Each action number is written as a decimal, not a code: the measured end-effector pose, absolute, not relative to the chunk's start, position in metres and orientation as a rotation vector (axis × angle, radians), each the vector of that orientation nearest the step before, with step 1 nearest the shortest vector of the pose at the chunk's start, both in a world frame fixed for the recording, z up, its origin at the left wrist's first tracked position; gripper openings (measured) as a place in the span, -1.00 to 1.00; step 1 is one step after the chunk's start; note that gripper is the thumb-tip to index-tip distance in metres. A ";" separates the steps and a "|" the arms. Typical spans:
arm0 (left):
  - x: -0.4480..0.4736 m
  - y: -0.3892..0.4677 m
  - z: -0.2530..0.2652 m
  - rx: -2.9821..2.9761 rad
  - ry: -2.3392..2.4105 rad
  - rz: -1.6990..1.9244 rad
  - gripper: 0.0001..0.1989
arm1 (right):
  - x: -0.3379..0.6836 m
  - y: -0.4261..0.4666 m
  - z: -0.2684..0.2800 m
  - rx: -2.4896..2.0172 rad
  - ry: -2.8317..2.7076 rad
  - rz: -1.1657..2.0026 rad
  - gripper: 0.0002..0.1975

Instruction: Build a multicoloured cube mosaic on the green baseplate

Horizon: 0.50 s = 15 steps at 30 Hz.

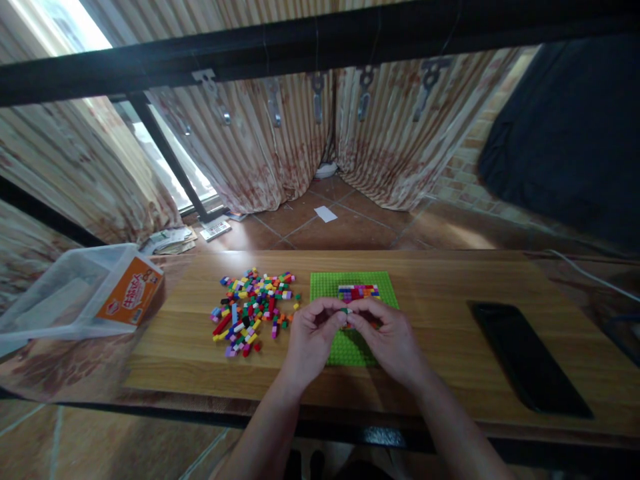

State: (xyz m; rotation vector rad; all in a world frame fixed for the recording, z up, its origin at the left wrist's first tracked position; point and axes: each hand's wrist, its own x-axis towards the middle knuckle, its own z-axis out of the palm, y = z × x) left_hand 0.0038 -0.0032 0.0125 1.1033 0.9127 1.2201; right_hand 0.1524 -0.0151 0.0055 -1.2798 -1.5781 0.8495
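Left hand (311,340) and right hand (394,337) meet, thumbs and fingers pinching a tiny dark-green brick (344,311) between them. To their left I see loose coloured bricks (258,310) on the wooden surface (435,280); then a green baseplate (323,287) beneath the hands, bearing brick rows (359,291). Handling one piece seems the step; the next move likely calls for a steady pinch.

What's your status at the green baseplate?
Left hand, right hand pinching small green piece. Built bricks on green baseplate partly hidden by hands. Loose bricks at left.
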 end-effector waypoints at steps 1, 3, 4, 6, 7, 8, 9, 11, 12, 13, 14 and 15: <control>0.004 -0.003 0.013 1.099 0.910 1.216 -0.93 | 0.153 -0.015 0.006 -1.285 -1.578 0.844 -0.89; 0.004 -0.004 0.013 1.093 0.917 1.204 -0.93 | 0.153 -0.016 0.006 -1.286 -1.576 0.846 -0.89; 0.004 -0.003 0.014 1.089 0.920 1.196 -0.92 | 0.152 -0.016 0.006 -1.278 -1.575 0.855 -0.88; 0.004 -0.003 0.015 1.069 0.919 1.177 -0.90 | 0.152 -0.017 0.006 -1.247 -1.575 0.877 -0.87; 0.004 -0.003 0.015 1.055 0.915 1.169 -0.89 | 0.153 -0.018 0.006 -1.231 -1.570 0.888 -0.87; 0.004 -0.003 0.015 1.040 0.915 1.161 -0.88 | 0.153 -0.018 0.006 -1.219 -1.557 0.896 -0.88; 0.004 -0.002 0.015 1.024 0.921 1.156 -0.87 | 0.154 -0.018 0.007 -1.211 -1.533 0.899 -0.88; 0.003 -0.001 0.014 0.988 0.953 1.150 -0.85 | 0.159 -0.017 0.010 -1.210 -1.444 0.897 -0.90; 0.003 -0.001 0.013 0.966 0.976 1.150 -0.85 | 0.162 -0.016 0.012 -1.213 -1.381 0.891 -0.91; 0.003 0.000 0.013 0.943 1.001 1.148 -0.85 | 0.166 -0.015 0.013 -1.216 -1.307 0.877 -0.92; 0.002 0.000 0.012 0.922 1.025 1.142 -0.85 | 0.170 -0.013 0.015 -1.219 -1.229 0.859 -0.93; 0.002 0.000 0.011 0.906 1.049 1.134 -0.85 | 0.175 -0.012 0.016 -1.228 -1.155 0.840 -0.93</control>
